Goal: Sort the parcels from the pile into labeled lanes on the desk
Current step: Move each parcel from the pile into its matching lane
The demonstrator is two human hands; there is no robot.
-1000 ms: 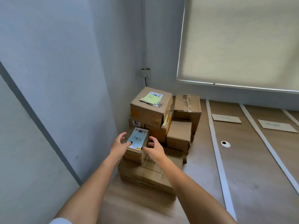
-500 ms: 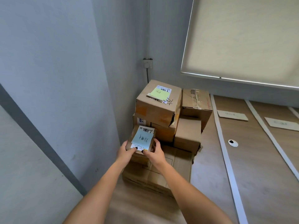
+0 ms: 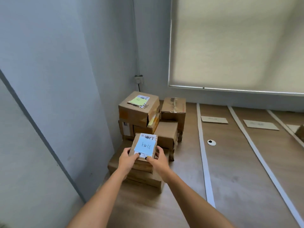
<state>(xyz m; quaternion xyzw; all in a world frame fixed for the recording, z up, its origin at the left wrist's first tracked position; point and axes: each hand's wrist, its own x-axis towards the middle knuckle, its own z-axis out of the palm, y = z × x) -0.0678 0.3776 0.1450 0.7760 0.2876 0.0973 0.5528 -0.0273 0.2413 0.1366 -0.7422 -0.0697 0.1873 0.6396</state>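
A pile of cardboard parcels is stacked in the desk's far left corner against the wall. At its front I hold a small parcel with a pale blue handwritten note on top. My left hand grips its left near corner, thumb on the top face. My right hand grips its right near corner the same way. The small parcel sits just above a flat box in the pile. Lanes on the wooden desk are marked by white tape strips, with cardboard lane labels at the far end.
The grey wall runs close along the left of the pile. A second lane label lies further right. A round white cable grommet sits in the first lane. A window blind hangs behind the desk.
Both hands went from open beside the small parcel to gripping its near corners, and the parcel has come slightly up and toward me. The camera has shifted back and right.
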